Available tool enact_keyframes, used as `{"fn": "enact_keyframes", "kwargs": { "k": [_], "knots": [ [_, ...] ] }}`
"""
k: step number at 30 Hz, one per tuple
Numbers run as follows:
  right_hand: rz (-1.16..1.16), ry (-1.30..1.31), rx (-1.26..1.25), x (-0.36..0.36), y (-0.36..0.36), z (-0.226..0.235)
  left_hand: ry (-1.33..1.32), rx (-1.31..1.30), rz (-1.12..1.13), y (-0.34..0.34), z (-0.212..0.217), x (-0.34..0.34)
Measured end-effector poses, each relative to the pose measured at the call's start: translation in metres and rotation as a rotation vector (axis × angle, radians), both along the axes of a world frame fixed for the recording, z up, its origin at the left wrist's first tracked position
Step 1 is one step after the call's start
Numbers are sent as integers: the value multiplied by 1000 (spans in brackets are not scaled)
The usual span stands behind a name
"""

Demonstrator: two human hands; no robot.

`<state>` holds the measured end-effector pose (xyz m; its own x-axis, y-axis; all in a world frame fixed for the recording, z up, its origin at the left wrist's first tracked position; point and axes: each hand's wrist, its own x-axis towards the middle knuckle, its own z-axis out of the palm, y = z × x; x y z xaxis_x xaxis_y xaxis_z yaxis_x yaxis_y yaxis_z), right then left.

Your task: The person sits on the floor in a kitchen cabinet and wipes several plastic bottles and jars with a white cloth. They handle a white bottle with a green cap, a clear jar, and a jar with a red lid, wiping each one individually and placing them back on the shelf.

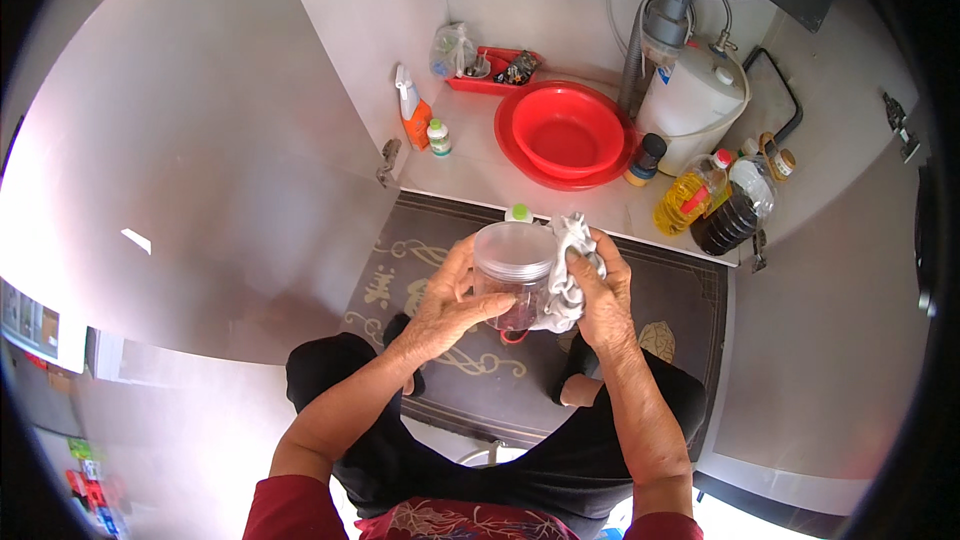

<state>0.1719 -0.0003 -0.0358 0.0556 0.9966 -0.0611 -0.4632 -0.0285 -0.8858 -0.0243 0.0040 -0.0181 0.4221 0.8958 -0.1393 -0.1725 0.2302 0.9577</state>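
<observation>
Between my hands, above the floor mat, is a clear plastic jar (513, 248) with a lid on top and something dark reddish showing in its lower part. My left hand (450, 308) wraps round the jar's left side, its thumb across the front. In my right hand (605, 295) a crumpled white and grey cloth (568, 280) is bunched up and pressed against the jar's right side. Just behind the jar a green-capped container (518, 213) shows in part. A small red loop (514, 337) peeks out below the jar.
In the open cabinet stand red basins (567, 130), a red tray (490, 83), a spray bottle (412, 110), a small white bottle (439, 138), a white tank (692, 105), an oil bottle (690, 195) and a dark-liquid bottle (730, 220). Cabinet doors (200, 160) flank me. A patterned mat (460, 380) lies below.
</observation>
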Motion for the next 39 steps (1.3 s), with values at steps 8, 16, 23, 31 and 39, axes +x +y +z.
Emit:
{"fn": "enact_keyframes", "kwargs": {
  "k": [8,16,23,31,39],
  "knots": [
    [12,-51,33,-12,-7,10,-43,-79,6,2,-3,-1],
    [-159,-1212,830,-23,-20,24,130,158,73,0,-3,5],
    [-51,-1458,997,-25,-28,17,386,407,114,0,-23,-2],
    [-132,-979,694,-19,-31,9,2,229,42,6,-8,2],
    [-77,-967,763,-34,-36,0,-388,-11,173,9,-17,-5]
  ]
}}
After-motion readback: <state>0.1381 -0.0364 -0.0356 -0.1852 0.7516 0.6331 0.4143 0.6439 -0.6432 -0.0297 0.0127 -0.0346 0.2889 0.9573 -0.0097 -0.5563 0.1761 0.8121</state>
